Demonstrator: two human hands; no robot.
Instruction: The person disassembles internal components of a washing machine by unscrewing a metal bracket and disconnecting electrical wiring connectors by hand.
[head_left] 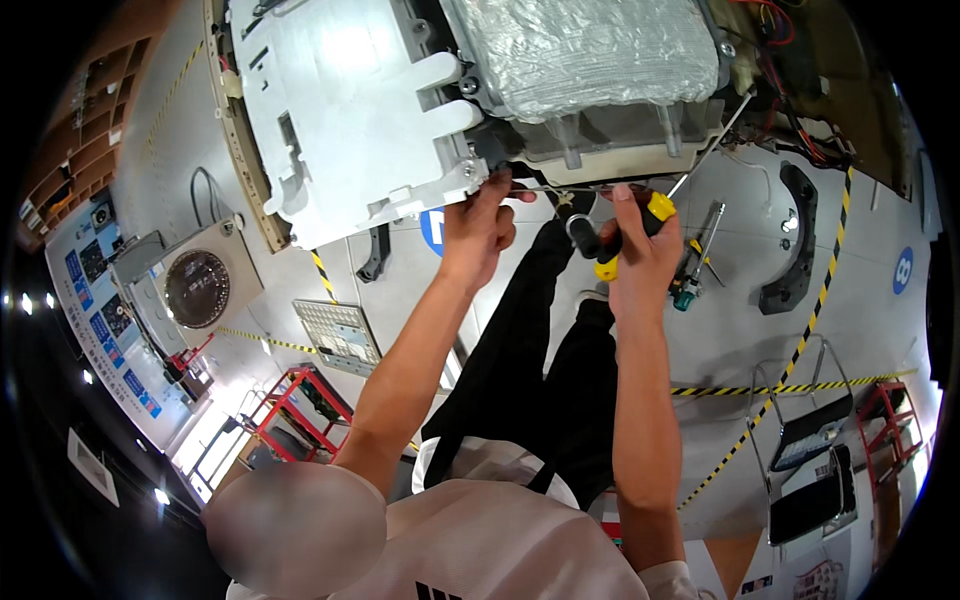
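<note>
Head view looked down on a person working at the underside edge of a large white appliance housing that lay tipped over on the grey floor. Their right hand was closed around the yellow-and-black handle of a screwdriver, fingers wrapped tight. Its thin shaft ran up and to the right from the fist, long axis slanting, tip reaching the grey tub edge near red wiring. Their left hand was raised to the housing's lower corner, fingertips pinched together on a small metal bracket; what lay between them was too small to tell. Just right of the right hand, a second screwdriver with a green handle lay on the floor, beside a curved black part. Round blue floor markers sat behind the left hand and far right. Yellow-black striped tape crossed the floor. Blue wall posters hung at far left.
</note>
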